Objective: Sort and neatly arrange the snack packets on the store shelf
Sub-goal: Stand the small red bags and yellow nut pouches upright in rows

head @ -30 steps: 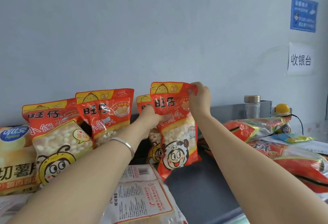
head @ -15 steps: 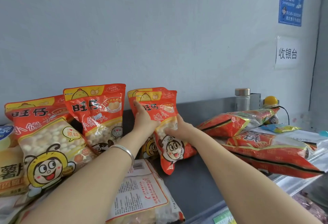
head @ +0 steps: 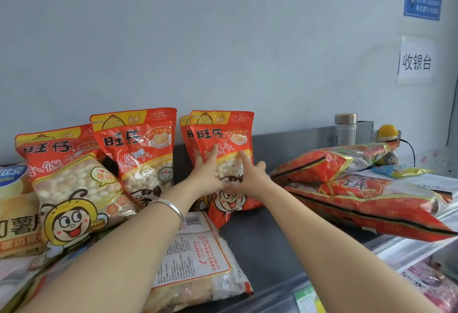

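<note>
Both palms press flat, fingers spread, on the glossy red packet (head: 223, 144) standing upright against the wall on the grey shelf (head: 260, 243): left hand (head: 207, 176) beside right hand (head: 247, 176). Its clear window shows small round pale biscuits.

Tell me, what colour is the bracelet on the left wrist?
Silver: the bracelet shows plainly in the head view.

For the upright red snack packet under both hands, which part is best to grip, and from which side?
Probably the flat top seal of the front red packet, pinched from above. It stands upright against the wall, with its top edge free. The left hand and right hand only press flat on its bulging clear window, which offers little to pinch.
</note>
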Available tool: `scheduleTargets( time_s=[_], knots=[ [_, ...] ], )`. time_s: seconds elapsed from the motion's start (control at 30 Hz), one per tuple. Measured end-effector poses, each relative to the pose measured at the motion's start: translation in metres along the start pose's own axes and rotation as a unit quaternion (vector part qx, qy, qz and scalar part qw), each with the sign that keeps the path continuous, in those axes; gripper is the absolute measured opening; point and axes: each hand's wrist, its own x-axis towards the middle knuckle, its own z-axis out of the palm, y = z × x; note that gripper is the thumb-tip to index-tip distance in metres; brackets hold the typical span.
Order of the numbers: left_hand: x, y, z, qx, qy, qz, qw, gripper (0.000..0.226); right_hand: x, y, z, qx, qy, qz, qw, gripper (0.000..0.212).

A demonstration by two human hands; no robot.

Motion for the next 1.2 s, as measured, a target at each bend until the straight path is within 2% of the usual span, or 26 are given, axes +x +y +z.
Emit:
scheduleTargets(
  time_s=[0.17,0.33,0.43,0.6,0.73,0.83,0.97,1.1,1.2],
  knots=[
    [0.001,-0.006,0.007,0.062,0.066,0.008,0.996,0.100,0.005,-0.006,0.012,-0.029,0.050,0.001,0.998,0.108],
    [-0.004,-0.010,0.013,0.048,0.059,0.001,0.997,0.096,0.000,0.004,0.019,-0.060,0.037,-0.010,0.997,0.102],
    [-0.009,-0.011,0.010,0.041,0.078,0.003,0.996,0.090,-0.005,0.004,0.010,-0.074,0.040,-0.020,0.996,0.088],
    [-0.024,-0.006,-0.004,0.069,0.105,0.024,0.992,0.065,-0.018,0.000,-0.002,-0.110,0.093,-0.051,0.988,0.058],
    [-0.041,-0.005,-0.021,0.091,0.143,0.032,0.985,0.035,-0.024,-0.014,-0.006,-0.102,0.167,-0.128,0.972,0.041],
    [-0.054,-0.012,-0.038,0.107,0.175,0.022,0.979,0.029,-0.025,-0.037,-0.002,-0.079,0.140,-0.193,0.968,0.040],
    [-0.071,-0.032,-0.068,0.117,0.203,0.011,0.972,0.027,-0.025,-0.072,0.016,-0.037,0.091,-0.228,0.969,0.043],
    [-0.087,-0.055,-0.095,0.136,0.230,0.007,0.964,0.025,-0.019,-0.104,0.031,-0.035,0.027,-0.206,0.978,0.055],
    [-0.095,-0.072,-0.113,0.165,0.260,0.010,0.951,0.027,-0.015,-0.127,0.041,0.017,-0.023,-0.156,0.987,0.043]
  ],
)
